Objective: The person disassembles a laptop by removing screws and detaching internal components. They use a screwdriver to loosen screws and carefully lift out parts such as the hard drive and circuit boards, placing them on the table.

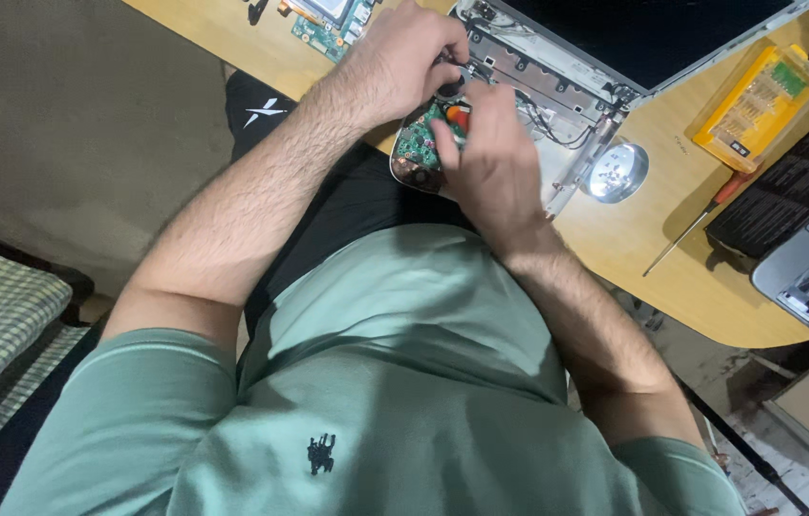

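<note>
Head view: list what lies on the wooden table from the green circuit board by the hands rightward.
Green circuit board → shiny round dish of screws → red-handled screwdriver → yellow bit case → black keyboard.

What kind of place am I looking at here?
Probably a home electronics-repair bench: an opened laptop on a wooden table, a green circuit board under both hands, a red-handled screwdriver and a yellow bit case.

A sage-green short-sleeved shirt [404,382] — small dark emblem [320,454] on the chest. Bare, hairy forearms run from sleeve to grip. Black trousers [347,205] below.
</note>
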